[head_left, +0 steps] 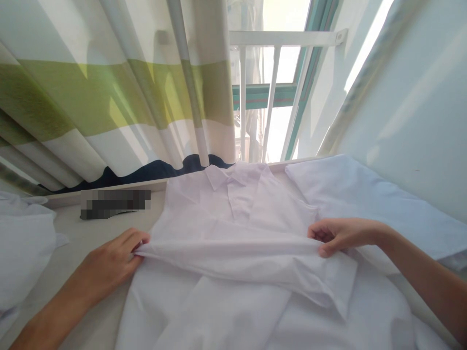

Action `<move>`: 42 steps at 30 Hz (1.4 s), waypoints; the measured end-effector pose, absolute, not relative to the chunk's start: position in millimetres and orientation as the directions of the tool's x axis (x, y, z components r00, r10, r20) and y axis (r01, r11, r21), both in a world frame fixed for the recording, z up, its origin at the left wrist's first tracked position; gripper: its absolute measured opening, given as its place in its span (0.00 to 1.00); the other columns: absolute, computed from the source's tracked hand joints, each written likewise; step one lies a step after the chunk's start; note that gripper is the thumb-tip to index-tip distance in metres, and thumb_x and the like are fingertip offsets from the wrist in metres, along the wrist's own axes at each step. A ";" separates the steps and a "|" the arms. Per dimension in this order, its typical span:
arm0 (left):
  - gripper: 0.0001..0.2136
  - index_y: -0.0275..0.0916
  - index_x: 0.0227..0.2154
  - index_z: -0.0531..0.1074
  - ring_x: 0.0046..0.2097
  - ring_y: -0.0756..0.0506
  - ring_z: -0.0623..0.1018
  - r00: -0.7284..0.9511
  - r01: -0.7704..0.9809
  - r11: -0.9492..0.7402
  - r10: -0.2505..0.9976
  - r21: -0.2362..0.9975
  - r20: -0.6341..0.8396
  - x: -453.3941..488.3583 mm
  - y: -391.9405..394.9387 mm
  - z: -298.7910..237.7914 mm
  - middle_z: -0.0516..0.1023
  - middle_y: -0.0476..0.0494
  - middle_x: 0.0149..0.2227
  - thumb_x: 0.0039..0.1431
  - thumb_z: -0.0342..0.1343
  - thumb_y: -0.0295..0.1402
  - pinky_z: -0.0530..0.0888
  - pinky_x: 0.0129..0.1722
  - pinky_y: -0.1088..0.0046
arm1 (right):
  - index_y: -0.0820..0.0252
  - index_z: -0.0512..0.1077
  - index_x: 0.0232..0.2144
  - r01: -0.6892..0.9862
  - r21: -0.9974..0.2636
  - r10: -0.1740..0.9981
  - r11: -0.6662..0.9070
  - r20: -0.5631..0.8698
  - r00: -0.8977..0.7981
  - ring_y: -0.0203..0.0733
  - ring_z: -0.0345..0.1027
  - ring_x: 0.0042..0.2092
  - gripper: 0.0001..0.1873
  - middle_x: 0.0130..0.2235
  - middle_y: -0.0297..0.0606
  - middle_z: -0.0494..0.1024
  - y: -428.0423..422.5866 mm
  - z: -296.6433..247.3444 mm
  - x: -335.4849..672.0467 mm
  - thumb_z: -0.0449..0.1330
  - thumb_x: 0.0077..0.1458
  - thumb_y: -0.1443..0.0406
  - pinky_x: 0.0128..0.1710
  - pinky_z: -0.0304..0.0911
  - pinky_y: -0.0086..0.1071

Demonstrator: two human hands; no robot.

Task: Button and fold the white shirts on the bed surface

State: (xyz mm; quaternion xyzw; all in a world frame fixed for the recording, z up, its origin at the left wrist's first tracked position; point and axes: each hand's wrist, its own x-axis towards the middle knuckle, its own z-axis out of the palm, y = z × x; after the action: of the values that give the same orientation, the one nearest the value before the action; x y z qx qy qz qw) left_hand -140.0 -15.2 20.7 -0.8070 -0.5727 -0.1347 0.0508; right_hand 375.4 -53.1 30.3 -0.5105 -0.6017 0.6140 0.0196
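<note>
A white collared shirt (248,194) lies spread out in front of me, its collar toward the window. A long fold of its cloth, seemingly a sleeve (233,253), stretches sideways across the body between my hands. My left hand (116,257) pinches the left end of this fold between thumb and fingers. Near the other end, my right hand (339,236) is closed on the cloth, with a loose flap like a cuff (339,282) hanging past it. The lower part of the shirt spreads in soft wrinkles toward me.
At the far left edge lies another pile of white cloth (22,248). A dark blurred-out object (115,204) sits beyond my left hand. Folded pale fabric (365,199) lies at right against the wall. A green-striped curtain (146,97) and white window railing (272,97) stand behind.
</note>
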 end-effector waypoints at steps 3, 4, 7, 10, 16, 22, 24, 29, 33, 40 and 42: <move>0.10 0.42 0.41 0.68 0.46 0.43 0.75 0.380 0.902 -0.409 0.904 0.136 0.195 -146.0 -10.7 8.0 0.76 0.47 0.43 0.60 0.44 0.33 0.69 0.50 0.67 | 0.59 0.66 0.30 0.645 -0.726 0.681 -0.238 -0.598 -0.422 0.36 0.64 0.31 0.20 0.29 0.31 0.70 -55.1 33.9 374.6 0.64 0.48 0.50 0.27 0.57 0.26; 0.11 0.42 0.44 0.67 0.48 0.42 0.74 0.372 0.904 -0.403 0.906 0.141 0.205 -145.8 -9.4 5.4 0.75 0.46 0.44 0.61 0.45 0.35 0.68 0.51 0.66 | 0.59 0.65 0.30 0.665 -0.712 0.700 -0.227 -0.593 -0.397 0.35 0.63 0.30 0.20 0.29 0.31 0.69 -56.2 35.8 375.6 0.63 0.49 0.49 0.26 0.56 0.26; 0.14 0.41 0.47 0.63 0.49 0.41 0.73 0.250 0.950 -0.289 0.932 0.122 0.263 -144.2 -5.5 4.0 0.72 0.44 0.47 0.59 0.45 0.36 0.70 0.48 0.66 | 0.57 0.66 0.35 0.709 -0.658 0.719 -0.254 -0.619 -0.317 0.33 0.60 0.27 0.21 0.29 0.30 0.68 -59.5 42.9 383.0 0.62 0.50 0.47 0.21 0.52 0.24; 0.11 0.41 0.42 0.63 0.41 0.43 0.75 0.133 0.979 -0.167 0.956 0.115 0.260 -146.3 -3.4 8.1 0.72 0.45 0.41 0.55 0.44 0.34 0.71 0.39 0.70 | 0.56 0.67 0.39 0.725 -0.626 0.695 -0.286 -0.656 -0.293 0.32 0.58 0.26 0.23 0.29 0.30 0.68 -62.4 48.7 392.4 0.62 0.50 0.47 0.18 0.47 0.24; 0.13 0.45 0.34 0.72 0.39 0.45 0.77 0.346 0.922 -0.363 0.929 0.137 0.130 -159.1 -4.2 10.8 0.75 0.48 0.38 0.58 0.42 0.36 0.70 0.37 0.72 | 0.60 0.64 0.26 0.829 -0.509 0.722 -0.231 -0.661 -0.204 0.33 0.59 0.27 0.14 0.25 0.30 0.67 -69.7 47.4 392.3 0.62 0.46 0.56 0.24 0.51 0.26; 0.13 0.46 0.26 0.75 0.38 0.44 0.75 0.510 0.860 -0.510 0.858 -0.024 0.062 -153.4 5.2 27.4 0.76 0.47 0.35 0.53 0.45 0.31 0.70 0.41 0.68 | 0.57 0.68 0.29 0.938 -0.331 0.851 -0.102 -0.517 -0.089 0.43 0.68 0.34 0.13 0.33 0.36 0.75 -72.4 55.9 379.1 0.60 0.49 0.54 0.32 0.59 0.32; 0.14 0.45 0.27 0.76 0.41 0.43 0.74 0.524 0.852 -0.522 0.849 -0.045 0.068 -137.2 9.3 35.6 0.77 0.46 0.38 0.52 0.43 0.29 0.70 0.45 0.65 | 0.56 0.69 0.31 0.964 -0.262 0.911 -0.042 -0.407 -0.071 0.45 0.69 0.36 0.13 0.35 0.38 0.76 -70.3 61.2 365.5 0.58 0.52 0.53 0.33 0.61 0.34; 0.19 0.36 0.47 0.73 0.52 0.39 0.73 0.432 0.899 -0.439 0.883 -0.004 0.182 -58.7 29.5 32.1 0.76 0.37 0.49 0.63 0.41 0.38 0.67 0.56 0.59 | 0.59 0.71 0.47 0.970 -0.180 0.984 0.161 -0.044 -0.171 0.52 0.69 0.49 0.19 0.46 0.46 0.76 -54.8 56.2 288.8 0.51 0.62 0.54 0.46 0.64 0.42; 0.26 0.27 0.58 0.65 0.62 0.33 0.65 0.293 0.955 -0.297 0.939 -0.002 0.181 -12.1 53.0 2.5 0.68 0.28 0.61 0.67 0.40 0.42 0.60 0.62 0.53 | 0.64 0.61 0.63 0.944 -0.184 0.961 0.272 0.097 -0.258 0.55 0.55 0.64 0.31 0.64 0.51 0.61 -37.5 22.8 234.6 0.47 0.65 0.51 0.61 0.55 0.47; 0.31 0.29 0.67 0.52 0.69 0.39 0.53 0.216 0.976 -0.214 0.972 -0.034 0.093 -42.1 69.2 -17.8 0.51 0.36 0.69 0.67 0.35 0.46 0.50 0.67 0.54 | 0.52 0.55 0.67 0.947 -0.167 0.958 0.273 0.134 -0.253 0.49 0.42 0.70 0.31 0.70 0.39 0.49 -45.0 -30.7 271.2 0.42 0.66 0.49 0.67 0.44 0.48; 0.32 0.30 0.67 0.52 0.69 0.40 0.52 0.205 0.978 -0.202 0.976 -0.044 0.074 -49.9 71.8 -15.6 0.50 0.37 0.69 0.67 0.35 0.46 0.50 0.67 0.54 | 0.53 0.56 0.66 0.957 -0.140 0.961 0.254 0.147 -0.233 0.49 0.43 0.69 0.31 0.69 0.39 0.50 -52.2 -35.2 288.3 0.42 0.67 0.49 0.67 0.45 0.48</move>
State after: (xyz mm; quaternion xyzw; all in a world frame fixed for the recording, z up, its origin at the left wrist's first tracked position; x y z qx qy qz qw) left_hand -49.9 71.8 -15.6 -0.7750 -0.6305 -0.0146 0.0405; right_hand 288.3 -52.2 -35.2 -0.6107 -0.7852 0.0102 0.1016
